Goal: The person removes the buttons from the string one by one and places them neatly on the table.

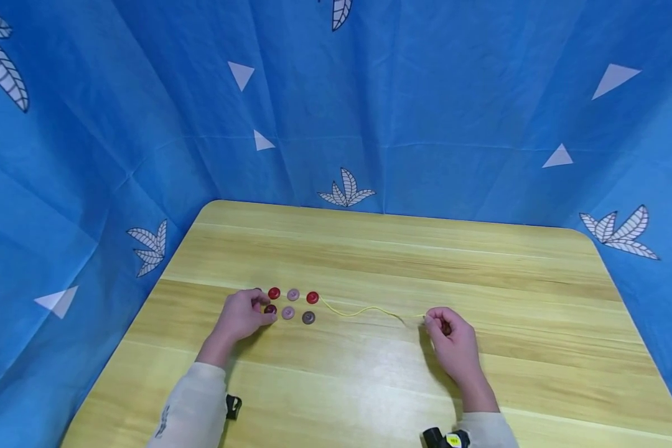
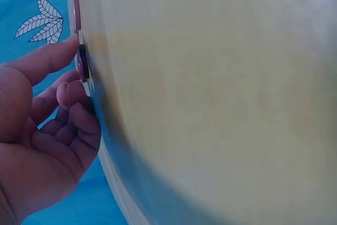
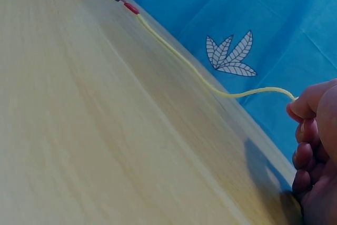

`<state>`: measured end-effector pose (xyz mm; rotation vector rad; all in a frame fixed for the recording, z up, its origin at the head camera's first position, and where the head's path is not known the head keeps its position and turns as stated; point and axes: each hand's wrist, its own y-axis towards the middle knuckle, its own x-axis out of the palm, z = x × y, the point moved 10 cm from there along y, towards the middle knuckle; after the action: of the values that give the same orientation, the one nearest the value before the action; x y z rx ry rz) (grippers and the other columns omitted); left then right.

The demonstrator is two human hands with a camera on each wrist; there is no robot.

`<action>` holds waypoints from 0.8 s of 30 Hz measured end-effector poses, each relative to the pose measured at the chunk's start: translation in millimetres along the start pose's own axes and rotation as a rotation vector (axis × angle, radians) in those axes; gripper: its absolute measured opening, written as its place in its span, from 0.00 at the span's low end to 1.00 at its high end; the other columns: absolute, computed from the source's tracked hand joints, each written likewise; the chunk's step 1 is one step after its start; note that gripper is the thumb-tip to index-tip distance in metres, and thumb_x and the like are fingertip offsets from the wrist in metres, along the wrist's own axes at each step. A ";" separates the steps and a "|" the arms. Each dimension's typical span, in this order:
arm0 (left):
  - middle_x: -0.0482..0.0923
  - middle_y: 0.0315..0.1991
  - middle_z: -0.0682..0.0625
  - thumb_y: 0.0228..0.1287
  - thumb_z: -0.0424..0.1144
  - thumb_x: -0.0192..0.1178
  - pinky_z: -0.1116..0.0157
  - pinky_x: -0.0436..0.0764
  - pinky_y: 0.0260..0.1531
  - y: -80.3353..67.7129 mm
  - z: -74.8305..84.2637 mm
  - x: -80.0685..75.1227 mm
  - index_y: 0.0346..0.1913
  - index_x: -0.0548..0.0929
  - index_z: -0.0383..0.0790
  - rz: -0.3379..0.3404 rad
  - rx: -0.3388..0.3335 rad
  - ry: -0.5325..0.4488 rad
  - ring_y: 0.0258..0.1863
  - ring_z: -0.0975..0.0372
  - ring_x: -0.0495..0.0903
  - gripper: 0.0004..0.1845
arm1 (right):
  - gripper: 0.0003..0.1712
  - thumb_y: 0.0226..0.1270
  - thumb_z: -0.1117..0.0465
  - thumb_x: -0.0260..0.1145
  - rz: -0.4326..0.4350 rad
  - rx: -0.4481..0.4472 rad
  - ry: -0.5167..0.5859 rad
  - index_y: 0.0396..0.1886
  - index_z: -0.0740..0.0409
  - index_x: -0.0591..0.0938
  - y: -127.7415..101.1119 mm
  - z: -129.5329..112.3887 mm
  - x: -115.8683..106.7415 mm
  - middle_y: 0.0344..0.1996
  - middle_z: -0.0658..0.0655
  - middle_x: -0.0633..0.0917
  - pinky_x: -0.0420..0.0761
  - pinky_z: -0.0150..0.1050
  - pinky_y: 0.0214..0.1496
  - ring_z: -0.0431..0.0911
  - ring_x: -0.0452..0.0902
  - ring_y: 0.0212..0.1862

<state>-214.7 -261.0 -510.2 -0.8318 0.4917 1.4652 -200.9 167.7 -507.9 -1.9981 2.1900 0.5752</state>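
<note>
Several round buttons lie in two rows at the table's left. The back row has a red button (image 1: pixel 274 293), a pink button (image 1: pixel 293 295) and another red button (image 1: pixel 312 297); a dark one is mostly hidden behind my left hand (image 1: pixel 244 314). In front are a dark red button (image 1: pixel 270 309), a pink button (image 1: pixel 288 313) and a grey-brown button (image 1: pixel 308 317). Thumb and forefinger of my left hand pinch the dark red button by its edges. My right hand (image 1: pixel 453 341) pinches the free end of a yellow string (image 3: pixel 213 89), which runs slack from the right-hand red button.
A light wooden table (image 1: pixel 369 379) with rounded back corners carries everything. Blue cloth (image 1: pixel 425 93) with leaf and triangle prints hangs behind it and along its left side. Black straps with devices (image 1: pixel 445 438) sit at both cuffs.
</note>
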 end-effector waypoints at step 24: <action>0.78 0.27 0.50 0.61 0.27 0.67 0.62 0.80 0.29 -5.5 99.5 3.8 0.45 0.86 0.30 0.337 0.351 -0.153 0.26 0.59 0.77 0.10 | 0.11 0.66 0.72 0.61 -0.035 -0.053 -0.579 0.42 0.65 0.87 8.1 20.3 -60.2 0.36 0.62 0.83 0.75 0.57 0.45 0.61 0.79 0.42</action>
<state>-228.2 -184.1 -448.2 -0.3657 0.7732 1.6709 -204.9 231.5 -504.5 -1.6118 1.7954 1.0572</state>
